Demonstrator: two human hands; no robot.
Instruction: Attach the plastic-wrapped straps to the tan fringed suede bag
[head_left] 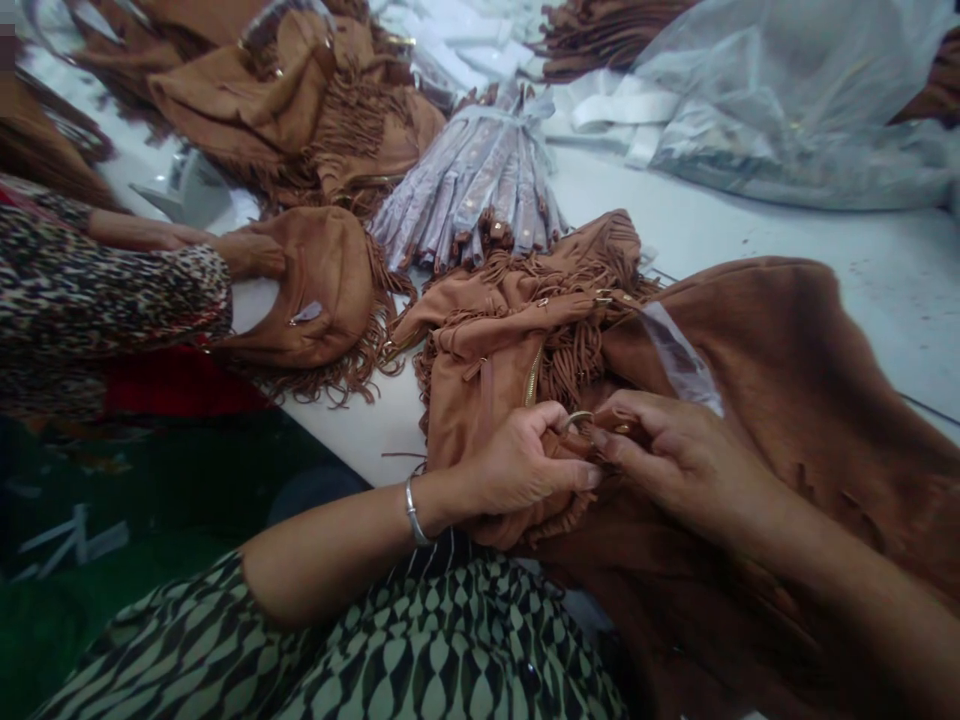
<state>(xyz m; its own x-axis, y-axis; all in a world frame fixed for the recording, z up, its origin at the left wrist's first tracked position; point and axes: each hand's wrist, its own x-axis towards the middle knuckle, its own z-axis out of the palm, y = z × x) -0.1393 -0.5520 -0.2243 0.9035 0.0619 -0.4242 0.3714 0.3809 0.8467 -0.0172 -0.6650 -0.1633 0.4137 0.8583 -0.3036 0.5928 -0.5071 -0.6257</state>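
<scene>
A brown fringed handbag (pixel 457 420) with a gold zipper lies in front of me at the table edge. My left hand (pixel 532 460) is closed on the bag beside a gold metal ring (pixel 579 418), thumb and fingers pinching its edge. Close by on the right, my right hand (pixel 667 450) pinches the end of a brown strap (pixel 626 425) with a gold stud, right at the ring. Whether the strap passes through the ring I cannot tell. A clear plastic strip (pixel 682 360) lies behind my right hand, on more brown material (pixel 780 340).
A tied bundle of plastic-wrapped straps (pixel 480 170) lies beyond the bag. At left, a co-worker's hand (pixel 251 255) reaches into another brown fringed bag (pixel 330 270). More brown bags (pixel 247 110) are piled behind. A large clear plastic bag (pixel 787 110) sits at the back right of the white table (pixel 862 260).
</scene>
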